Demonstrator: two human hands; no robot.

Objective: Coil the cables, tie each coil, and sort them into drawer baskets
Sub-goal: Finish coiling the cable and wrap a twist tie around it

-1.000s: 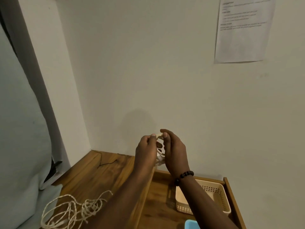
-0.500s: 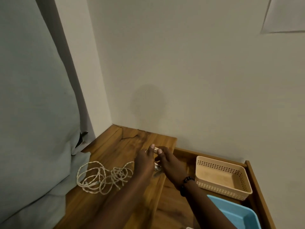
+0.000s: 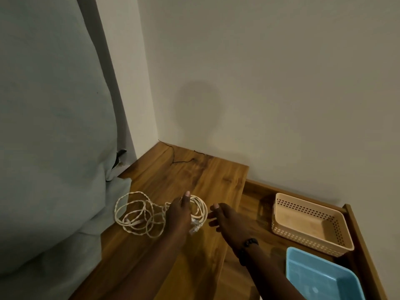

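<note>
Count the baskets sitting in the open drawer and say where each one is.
2. The beige basket sits toward the back of the drawer, near the wall. The blue basket sits in front of it, cut off by the picture's bottom edge; more may lie out of view.

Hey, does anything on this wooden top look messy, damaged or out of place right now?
Yes. The white cable lies on the wooden top in a loose tangle, not coiled. A thin dark line, perhaps a crack or thread, runs near the back corner.
</note>
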